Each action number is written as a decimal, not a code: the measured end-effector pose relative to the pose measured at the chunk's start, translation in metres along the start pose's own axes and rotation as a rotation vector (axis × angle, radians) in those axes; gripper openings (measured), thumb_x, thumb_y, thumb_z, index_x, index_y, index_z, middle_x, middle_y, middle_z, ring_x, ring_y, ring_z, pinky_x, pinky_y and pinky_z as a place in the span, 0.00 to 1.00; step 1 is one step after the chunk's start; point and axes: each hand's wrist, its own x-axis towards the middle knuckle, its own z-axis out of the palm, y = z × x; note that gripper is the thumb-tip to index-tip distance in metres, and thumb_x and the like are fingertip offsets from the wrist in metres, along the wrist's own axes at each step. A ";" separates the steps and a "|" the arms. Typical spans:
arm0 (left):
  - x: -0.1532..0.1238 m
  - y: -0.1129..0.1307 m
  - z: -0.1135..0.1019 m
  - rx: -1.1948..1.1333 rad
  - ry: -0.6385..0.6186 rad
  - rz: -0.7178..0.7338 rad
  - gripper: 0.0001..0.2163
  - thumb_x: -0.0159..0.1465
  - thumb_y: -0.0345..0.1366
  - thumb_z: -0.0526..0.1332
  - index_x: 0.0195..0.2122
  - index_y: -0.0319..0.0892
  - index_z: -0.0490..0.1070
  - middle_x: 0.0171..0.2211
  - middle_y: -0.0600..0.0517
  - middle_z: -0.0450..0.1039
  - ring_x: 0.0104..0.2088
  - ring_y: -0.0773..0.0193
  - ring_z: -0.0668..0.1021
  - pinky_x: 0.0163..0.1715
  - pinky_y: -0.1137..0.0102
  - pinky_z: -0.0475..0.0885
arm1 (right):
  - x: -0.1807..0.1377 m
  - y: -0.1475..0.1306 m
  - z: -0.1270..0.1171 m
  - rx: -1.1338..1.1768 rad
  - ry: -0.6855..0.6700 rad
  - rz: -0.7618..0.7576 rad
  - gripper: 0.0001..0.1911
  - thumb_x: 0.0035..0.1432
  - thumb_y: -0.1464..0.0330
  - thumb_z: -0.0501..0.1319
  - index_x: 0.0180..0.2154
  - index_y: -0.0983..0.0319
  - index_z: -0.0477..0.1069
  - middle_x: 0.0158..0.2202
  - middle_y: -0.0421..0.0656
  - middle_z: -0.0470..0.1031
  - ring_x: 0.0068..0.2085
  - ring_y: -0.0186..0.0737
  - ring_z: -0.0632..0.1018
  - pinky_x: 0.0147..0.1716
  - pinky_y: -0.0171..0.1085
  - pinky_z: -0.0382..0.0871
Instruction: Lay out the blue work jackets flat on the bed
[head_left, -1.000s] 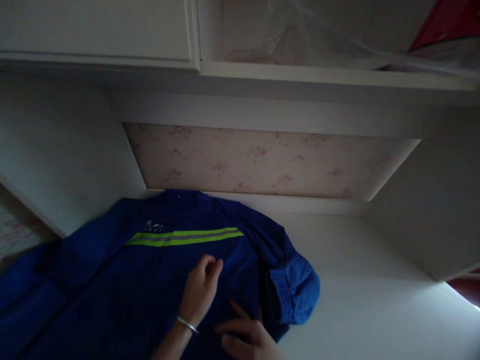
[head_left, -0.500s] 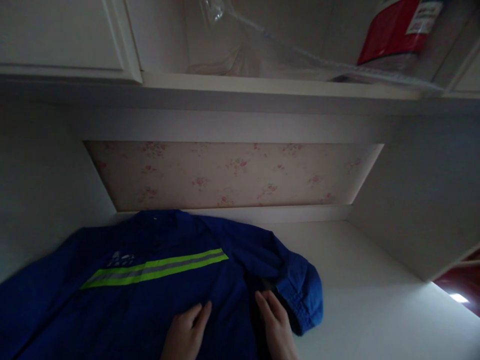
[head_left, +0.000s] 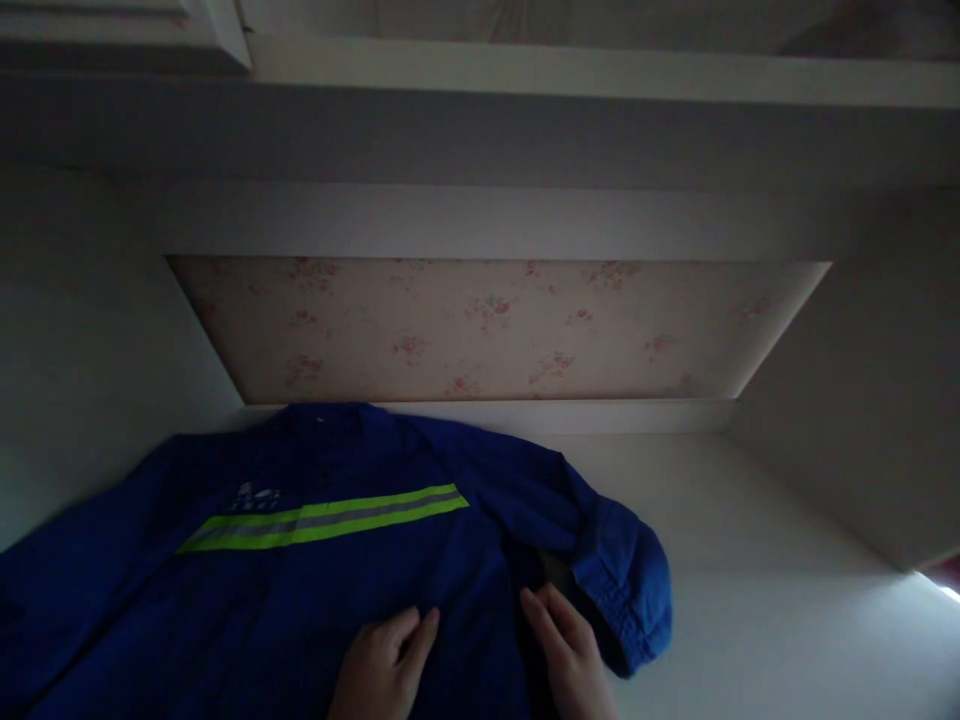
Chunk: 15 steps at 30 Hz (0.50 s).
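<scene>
A dark blue work jacket (head_left: 247, 590) with a yellow-green and grey reflective stripe (head_left: 322, 518) lies spread on a white surface. Its right sleeve is folded back, with the lighter blue cuff (head_left: 630, 590) bunched at the right. My left hand (head_left: 382, 670) lies flat on the jacket near the bottom edge, fingers stretched and close together. My right hand (head_left: 570, 655) rests beside it, fingers extended onto the fabric just left of the cuff. Neither hand grips anything. The scene is dim.
The white surface (head_left: 757, 590) sits in an alcove with white side walls and a floral wallpaper back panel (head_left: 487, 325). A white shelf (head_left: 525, 70) runs overhead. Bright light falls at the far right edge.
My left hand drew back from mid-jacket to lie flat near the bottom edge; my right hand moved up beside the cuff. The view tilted, hiding the upper shelf's contents.
</scene>
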 end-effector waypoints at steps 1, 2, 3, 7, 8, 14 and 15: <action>-0.001 0.001 0.000 0.017 -0.003 0.008 0.23 0.62 0.57 0.47 0.19 0.45 0.51 0.17 0.58 0.51 0.21 0.67 0.61 0.27 0.68 0.54 | 0.000 0.000 0.000 -0.007 -0.006 -0.001 0.29 0.51 0.40 0.58 0.25 0.59 0.57 0.26 0.35 0.52 0.28 0.34 0.57 0.28 0.34 0.56; -0.001 0.002 -0.001 0.030 -0.003 0.014 0.23 0.63 0.57 0.47 0.19 0.45 0.51 0.17 0.58 0.51 0.20 0.67 0.61 0.27 0.68 0.54 | 0.000 0.000 0.000 -0.008 -0.015 -0.003 0.28 0.51 0.41 0.57 0.25 0.59 0.57 0.26 0.35 0.52 0.29 0.34 0.57 0.28 0.34 0.56; -0.001 0.003 -0.001 0.039 -0.001 0.016 0.23 0.63 0.57 0.46 0.19 0.45 0.51 0.17 0.58 0.51 0.20 0.67 0.61 0.27 0.68 0.54 | -0.001 0.000 0.000 -0.005 -0.024 -0.004 0.28 0.52 0.41 0.57 0.25 0.59 0.57 0.26 0.35 0.51 0.28 0.34 0.57 0.28 0.34 0.55; -0.003 0.005 -0.002 0.081 -0.005 0.025 0.23 0.64 0.56 0.46 0.19 0.45 0.52 0.16 0.58 0.53 0.20 0.67 0.62 0.27 0.68 0.54 | -0.002 0.002 -0.001 0.003 -0.030 -0.010 0.27 0.54 0.42 0.57 0.25 0.59 0.58 0.25 0.35 0.51 0.28 0.34 0.56 0.27 0.34 0.54; -0.003 0.005 -0.001 0.098 -0.005 0.033 0.23 0.65 0.56 0.46 0.19 0.45 0.53 0.16 0.57 0.54 0.20 0.66 0.64 0.27 0.68 0.54 | -0.002 0.003 -0.001 0.004 -0.028 -0.010 0.27 0.54 0.42 0.57 0.25 0.59 0.58 0.25 0.35 0.51 0.28 0.34 0.56 0.26 0.34 0.54; -0.003 0.003 0.001 0.179 -0.005 0.058 0.22 0.66 0.53 0.45 0.20 0.45 0.54 0.16 0.56 0.58 0.20 0.66 0.65 0.27 0.68 0.54 | -0.001 -0.002 -0.001 -0.015 0.004 0.006 0.28 0.51 0.41 0.59 0.24 0.59 0.58 0.25 0.35 0.53 0.28 0.34 0.58 0.27 0.34 0.55; -0.003 0.002 0.001 0.180 -0.005 0.062 0.22 0.66 0.53 0.46 0.20 0.45 0.54 0.16 0.56 0.58 0.20 0.67 0.65 0.27 0.68 0.54 | -0.002 -0.003 0.000 -0.018 0.005 0.006 0.28 0.50 0.41 0.59 0.24 0.59 0.58 0.24 0.35 0.53 0.28 0.34 0.58 0.27 0.34 0.55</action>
